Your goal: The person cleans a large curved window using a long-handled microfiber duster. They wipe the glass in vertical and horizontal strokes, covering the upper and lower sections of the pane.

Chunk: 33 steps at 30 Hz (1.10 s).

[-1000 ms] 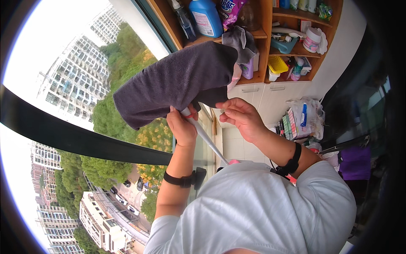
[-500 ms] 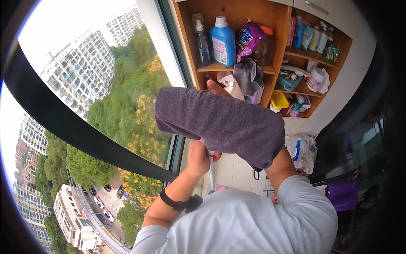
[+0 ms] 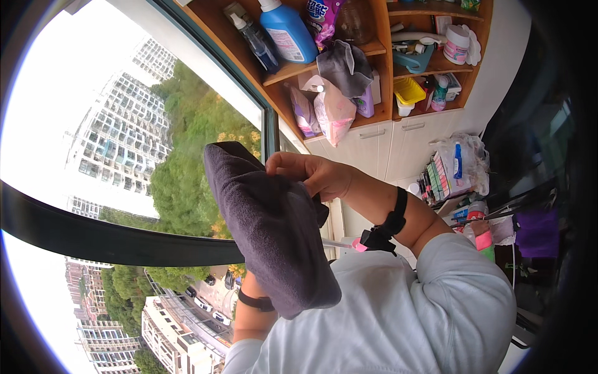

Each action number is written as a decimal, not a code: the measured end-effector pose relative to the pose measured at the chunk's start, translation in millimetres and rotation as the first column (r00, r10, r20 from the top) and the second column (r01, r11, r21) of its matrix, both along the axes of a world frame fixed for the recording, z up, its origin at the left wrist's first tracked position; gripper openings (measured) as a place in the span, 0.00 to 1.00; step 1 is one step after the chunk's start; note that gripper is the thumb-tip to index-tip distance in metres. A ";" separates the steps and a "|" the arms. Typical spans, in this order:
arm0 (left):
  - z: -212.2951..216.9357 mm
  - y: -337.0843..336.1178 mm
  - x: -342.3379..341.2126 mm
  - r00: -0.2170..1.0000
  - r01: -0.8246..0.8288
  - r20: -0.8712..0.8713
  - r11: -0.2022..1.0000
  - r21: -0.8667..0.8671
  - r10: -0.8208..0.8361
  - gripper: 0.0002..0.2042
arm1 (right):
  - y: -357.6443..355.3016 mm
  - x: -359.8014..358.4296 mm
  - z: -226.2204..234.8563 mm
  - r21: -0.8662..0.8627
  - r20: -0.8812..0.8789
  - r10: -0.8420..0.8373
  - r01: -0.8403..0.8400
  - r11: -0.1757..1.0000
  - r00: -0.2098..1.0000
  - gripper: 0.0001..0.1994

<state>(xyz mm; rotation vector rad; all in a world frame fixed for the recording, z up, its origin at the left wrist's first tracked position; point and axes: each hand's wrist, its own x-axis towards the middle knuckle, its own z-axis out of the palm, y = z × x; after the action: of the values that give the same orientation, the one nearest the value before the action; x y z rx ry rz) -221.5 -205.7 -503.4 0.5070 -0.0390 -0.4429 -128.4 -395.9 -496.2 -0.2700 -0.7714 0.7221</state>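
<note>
one soft, fuzzy grey cloth pad (image 3: 268,230), oblong, pinched by right hand (image 3: 311,176).

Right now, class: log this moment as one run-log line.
right hand: gripping top of dark grey cloth | left hand: hidden behind cloth | cloth: held up beside window | behind: wooden shelf with bottles

I have one view only, a head-worn fisheye; it looks down, close over the arms, facing a window (image 3: 187,156) on its left and wooden shelves (image 3: 380,81) ahead.
</note>
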 end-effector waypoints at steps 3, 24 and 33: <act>-1.7 -4.4 5.2 0.998 -0.053 -0.013 0.998 0.013 0.054 0.28 | 9.7 -15.0 11.3 0.013 -0.171 -0.097 0.101 0.995 0.980 0.23; -22.0 -48.6 62.8 0.894 -0.221 0.448 0.874 0.433 0.004 0.17 | 14.5 -20.2 18.9 -0.350 0.333 -0.851 0.891 0.289 0.406 0.15; -33.5 -39.0 39.2 0.882 -0.171 0.461 0.978 0.119 0.098 0.14 | 2.5 -9.6 22.8 -0.402 0.174 -0.794 0.778 0.483 0.583 0.17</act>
<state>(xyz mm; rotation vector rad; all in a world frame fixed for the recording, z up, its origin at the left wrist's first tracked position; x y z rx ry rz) -182.3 -244.8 -536.8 0.7565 -0.4212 -0.1823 -138.0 -393.4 -473.4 -0.9688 -0.3450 -0.0213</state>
